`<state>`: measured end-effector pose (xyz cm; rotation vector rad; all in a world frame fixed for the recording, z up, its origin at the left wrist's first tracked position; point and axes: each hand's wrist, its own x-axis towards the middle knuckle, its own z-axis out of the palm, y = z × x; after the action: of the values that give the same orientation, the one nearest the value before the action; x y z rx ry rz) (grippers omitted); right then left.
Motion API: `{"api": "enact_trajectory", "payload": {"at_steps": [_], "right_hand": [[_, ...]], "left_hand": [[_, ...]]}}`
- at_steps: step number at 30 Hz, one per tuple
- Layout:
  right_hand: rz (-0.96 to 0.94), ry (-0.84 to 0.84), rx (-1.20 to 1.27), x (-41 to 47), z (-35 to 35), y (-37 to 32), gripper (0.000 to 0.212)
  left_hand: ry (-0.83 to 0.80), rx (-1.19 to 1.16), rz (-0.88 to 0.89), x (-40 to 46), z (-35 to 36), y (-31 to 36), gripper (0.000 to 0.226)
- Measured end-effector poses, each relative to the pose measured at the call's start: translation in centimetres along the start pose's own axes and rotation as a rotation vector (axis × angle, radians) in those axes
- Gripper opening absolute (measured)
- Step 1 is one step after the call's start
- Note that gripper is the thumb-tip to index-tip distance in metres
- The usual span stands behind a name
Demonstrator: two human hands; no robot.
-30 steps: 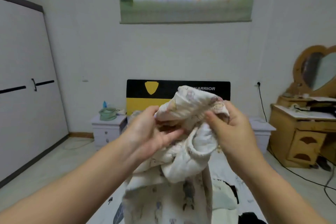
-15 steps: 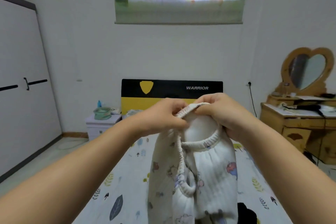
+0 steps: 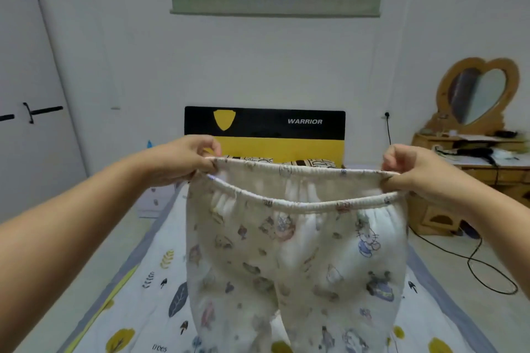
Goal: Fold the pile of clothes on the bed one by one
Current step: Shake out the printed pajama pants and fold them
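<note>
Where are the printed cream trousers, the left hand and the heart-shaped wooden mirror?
printed cream trousers (image 3: 295,252): head view, front fabric.
left hand (image 3: 183,162): head view, back of hand.
heart-shaped wooden mirror (image 3: 477,94): head view, glass.

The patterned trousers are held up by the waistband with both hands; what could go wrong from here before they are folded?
1. The left hand and right hand only pinch the ends of the waistband, so the trousers could slip from one side.
2. The waistband gapes open, so laying them on the bed may leave creases.
</note>
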<state>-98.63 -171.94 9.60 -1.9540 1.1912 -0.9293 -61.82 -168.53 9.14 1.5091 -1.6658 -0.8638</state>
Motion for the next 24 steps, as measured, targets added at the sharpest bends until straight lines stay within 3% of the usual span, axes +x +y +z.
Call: {"api": "enact_trajectory", "payload": {"at_steps": [2,4,6,8,10,12,14,17,19,24], "right_hand": [[0.011,-0.043,0.201,-0.4,-0.5,0.8,0.038],[0.022,-0.074,0.266,-0.6,-0.5,1.5,0.034],[0.036,-0.101,0.145,-0.7,-0.4,2.0,0.031],[0.040,-0.137,-0.058,-0.8,-0.6,2.2,0.037],[0.024,-0.229,-0.203,-0.9,-1.0,2.1,0.028],[0.038,-0.370,-0.260,-1.3,-1.4,2.0,0.007],[0.047,-0.425,-0.390,-1.4,-1.9,2.3,0.016],[-0.047,-0.313,-0.587,-1.2,-2.1,2.3,0.008],[-0.132,-0.186,-0.594,-1.0,-2.7,2.6,0.009],[-0.087,0.058,-0.084,0.3,-3.2,4.2,0.019]], "left_hand": [[-0.065,-0.334,0.078,-0.2,0.3,-0.1,0.033],[-0.077,-0.431,0.116,-0.1,1.0,0.1,0.039],[-0.049,-0.240,0.130,0.2,1.8,0.4,0.051],[-0.032,0.113,0.159,0.4,2.4,0.9,0.056],[-0.065,0.303,0.135,0.5,2.7,1.4,0.054],[-0.083,0.381,0.107,0.3,2.7,1.7,0.034],[-0.129,0.471,0.123,0.0,2.8,1.9,0.011],[-0.095,0.638,0.163,0.1,2.9,1.9,0.013],[-0.021,0.589,0.176,0.2,2.7,1.8,0.018],[0.141,0.123,0.149,-0.1,2.6,1.1,0.028]]}}
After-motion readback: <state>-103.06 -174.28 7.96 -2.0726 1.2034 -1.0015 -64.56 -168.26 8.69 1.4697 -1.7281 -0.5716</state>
